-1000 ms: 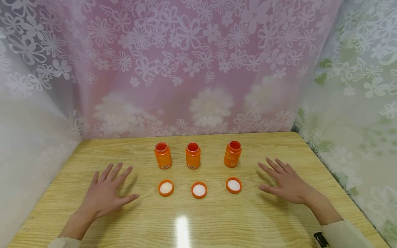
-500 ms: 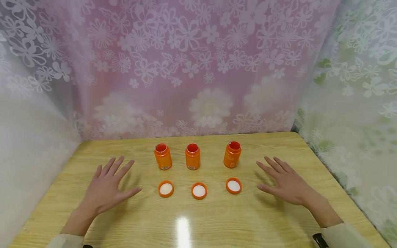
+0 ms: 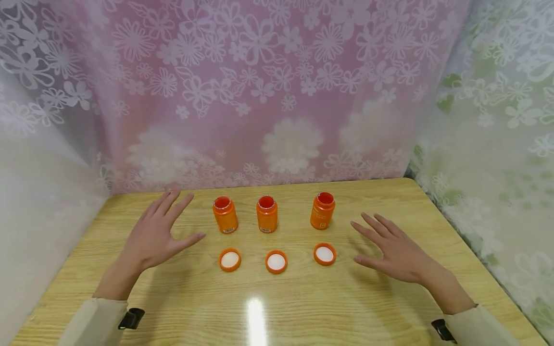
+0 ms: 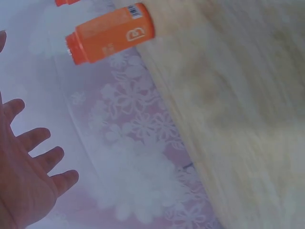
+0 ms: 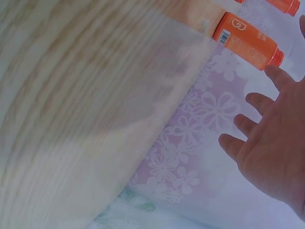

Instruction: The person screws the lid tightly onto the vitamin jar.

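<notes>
Three orange bottles without caps stand upright in a row: a left bottle, a middle bottle and a right bottle. In front of them lie their orange screw caps with the pale inner side up: a left cap, a middle cap and a right cap. My left hand hovers with spread fingers to the left of the left bottle, holding nothing. On the other side, my right hand is held over the table, fingers spread, right of the right cap. Each wrist view shows the nearest bottle beyond the fingers.
The wooden table ends at the back against a pink flowered curtain. Pale curtains hang along both sides. Dark straps sit at the sleeve cuffs.
My left hand has risen and moved forward and to the right, toward the left bottle. The right hand has shifted slightly forward and left. Bottles and caps stay in place.
</notes>
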Tool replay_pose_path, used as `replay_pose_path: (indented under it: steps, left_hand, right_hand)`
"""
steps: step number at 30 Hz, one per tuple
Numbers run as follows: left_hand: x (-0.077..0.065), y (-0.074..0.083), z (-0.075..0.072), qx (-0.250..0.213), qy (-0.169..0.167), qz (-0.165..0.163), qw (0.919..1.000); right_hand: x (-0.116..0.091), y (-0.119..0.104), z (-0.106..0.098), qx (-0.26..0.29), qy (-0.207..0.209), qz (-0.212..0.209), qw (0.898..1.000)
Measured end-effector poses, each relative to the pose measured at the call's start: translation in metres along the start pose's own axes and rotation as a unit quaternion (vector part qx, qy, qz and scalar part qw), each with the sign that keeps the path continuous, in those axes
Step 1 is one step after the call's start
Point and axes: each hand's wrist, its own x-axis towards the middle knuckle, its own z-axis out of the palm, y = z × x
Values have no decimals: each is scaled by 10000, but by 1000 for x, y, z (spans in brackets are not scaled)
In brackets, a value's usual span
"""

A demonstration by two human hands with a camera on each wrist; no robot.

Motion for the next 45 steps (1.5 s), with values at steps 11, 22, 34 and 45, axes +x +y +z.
replay_pose_path:
  steps: [11,22,34,45]
  left_hand:
    - [41,28,1,-152,-49,261,9995]
    - [76,67,15,-673,119,664,9955]
    - [108,112,37,-988,-15,1031,9897]
    - [130,155,61,-2402,-746,420,9669]
  right_hand:
    - [4,-7,-3,92,-67,-41,9999]
    - [14,-23,-2,224,-186,-186,9994]
    - [24,-32,4,288,-350,-387,9982]
    - [21,-33,7,387,-473,-418,9973]
